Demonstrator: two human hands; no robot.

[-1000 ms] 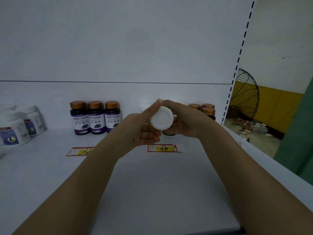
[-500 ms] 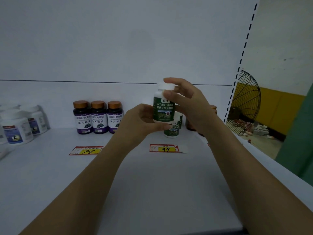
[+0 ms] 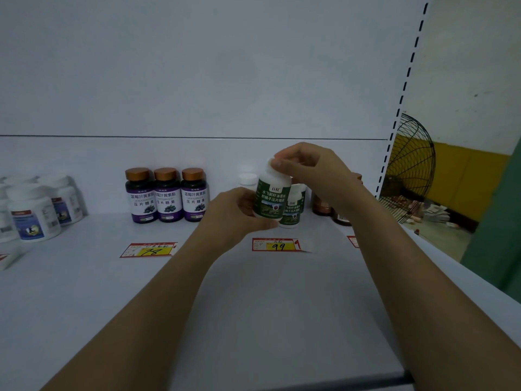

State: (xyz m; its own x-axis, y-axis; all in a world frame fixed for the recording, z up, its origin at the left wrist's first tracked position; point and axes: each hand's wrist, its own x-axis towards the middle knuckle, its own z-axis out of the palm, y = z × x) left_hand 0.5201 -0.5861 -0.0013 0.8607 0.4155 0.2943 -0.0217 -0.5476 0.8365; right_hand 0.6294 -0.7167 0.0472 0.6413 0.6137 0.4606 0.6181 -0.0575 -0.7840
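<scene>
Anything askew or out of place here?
Nothing spilled or damaged. The 78 price tag lies slightly skewed on the shelf; the green-label bottle tilts, but left hand and right hand hold it. Purple-label bottles stand upright.

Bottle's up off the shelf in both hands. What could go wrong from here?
1. The green-label bottle is tilted, held only by the right hand at its cap and the left hand at its base; it might slip onto the shelf.
2. Setting it down could knock the matching bottles behind it.
</scene>
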